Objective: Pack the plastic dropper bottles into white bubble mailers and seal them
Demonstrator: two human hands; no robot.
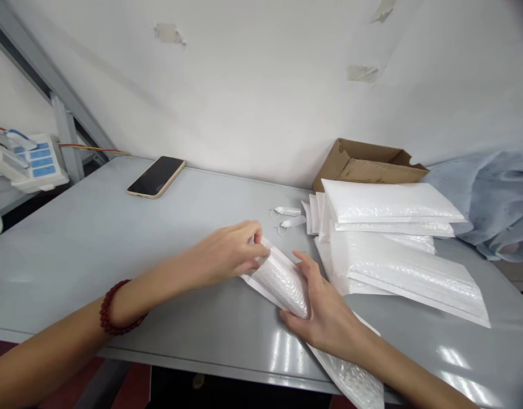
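Observation:
A white bubble mailer (282, 279) lies at a slant between my two hands over the front of the table. My left hand (244, 250) is at its upper end, fingers curled and pinched at the edge. Around its lower part my right hand (315, 307) is closed, thumb on the near side and fingers on the far side. A further stretch of bubble mailer (355, 375) shows beneath my right forearm; whether it is the same piece is hidden. Beyond my hands lie two small white tubes with thin loops, one tube (288, 211) behind the other tube (294, 222).
Several stuffed bubble mailers (393, 201) are piled at the right. Behind them stand an open cardboard box (364, 162) and bluish translucent plastic (495, 199). A phone (157, 177) lies at the back left. A power strip (40, 162) with cables sits beyond the table's left edge.

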